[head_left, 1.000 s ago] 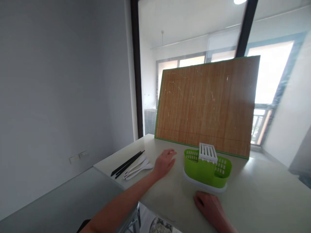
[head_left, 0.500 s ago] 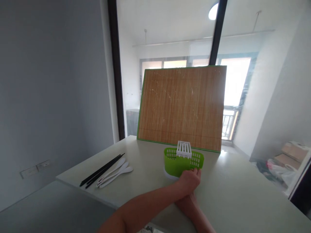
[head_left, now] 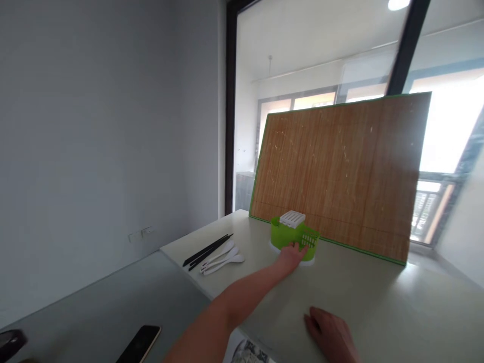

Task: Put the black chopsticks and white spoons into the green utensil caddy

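A green basket [head_left: 281,237] with slotted sides and a white base stands on the white table, a white slotted piece [head_left: 292,218] on its top. My left hand [head_left: 291,256] is at the basket's near side, fingers apart and touching its wall. Low on the right, my right hand [head_left: 328,330] rests on the table with its fingers curled, away from the basket; nothing shows in it. Left of the basket lie white spoons [head_left: 223,261] and black chopsticks [head_left: 207,250].
A large wooden board [head_left: 333,171] with a green edge leans upright behind the basket. On the lower grey surface at the left lies a phone [head_left: 139,345], with a dark object [head_left: 11,343] at the far left. The white table's left edge [head_left: 185,276] runs beside the chopsticks.
The view has turned to the left. My right hand has come away from beneath my left arm and down to the table. The basket has turned, and my left hand remains at it.
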Available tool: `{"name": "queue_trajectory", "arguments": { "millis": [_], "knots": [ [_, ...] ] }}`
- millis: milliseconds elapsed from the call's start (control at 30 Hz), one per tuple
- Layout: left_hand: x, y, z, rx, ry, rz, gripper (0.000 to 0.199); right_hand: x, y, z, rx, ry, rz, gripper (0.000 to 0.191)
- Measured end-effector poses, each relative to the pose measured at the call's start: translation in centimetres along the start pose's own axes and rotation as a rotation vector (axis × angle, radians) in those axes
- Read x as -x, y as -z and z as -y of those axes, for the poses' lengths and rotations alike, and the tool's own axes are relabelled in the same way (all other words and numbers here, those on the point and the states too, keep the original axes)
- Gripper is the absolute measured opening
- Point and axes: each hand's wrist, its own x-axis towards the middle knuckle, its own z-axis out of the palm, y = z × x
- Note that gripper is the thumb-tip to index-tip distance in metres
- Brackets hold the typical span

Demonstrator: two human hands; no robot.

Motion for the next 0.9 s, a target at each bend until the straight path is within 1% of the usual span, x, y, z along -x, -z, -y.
{"name": "queue_trajectory", "arguments": {
  "millis": [167, 333, 433, 533, 633, 733, 800, 833, 900],
  "knots": [
    [0.1, -0.9, 6.7, -0.018, 0.206, 0.088, 0.040, 0.0, -0.6, -0.4, 0.006, 0.003, 0.026, 0.029],
    [1.3, -1.2, 12.9, -0.023, 0.425, 0.170, 0.041, 0.1, -0.8, -0.8, -0.019, -0.003, 0.048, 0.030],
    [2.4, -1.2, 15.7, -0.023, 0.522, 0.207, 0.040, 0.2, -0.6, -0.8, -0.038, -0.009, 0.062, 0.031],
    [3.2, -1.0, 17.7, -0.019, 0.580, 0.234, 0.039, 0.2, -0.5, -0.7, -0.040, -0.020, 0.082, 0.032],
    [3.7, -0.5, 19.0, -0.006, 0.603, 0.247, 0.040, 0.2, -0.5, -0.7, -0.032, -0.033, 0.090, 0.033],
    [4.1, 0.3, 19.3, 0.003, 0.604, 0.227, 0.044, 0.1, -0.6, -0.8, -0.035, -0.031, 0.098, 0.033],
    [4.4, 1.1, 18.5, 0.004, 0.590, 0.181, 0.047, 0.1, -0.6, -1.0, -0.037, -0.028, 0.099, 0.033],
    [4.6, 1.5, 17.7, 0.005, 0.574, 0.151, 0.049, 0.2, -0.7, -1.0, -0.038, -0.028, 0.099, 0.033],
    [5.4, 2.1, 15.3, 0.019, 0.522, 0.094, 0.051, 0.2, -0.7, -1.1, -0.045, -0.028, 0.101, 0.033]
  ]
}}
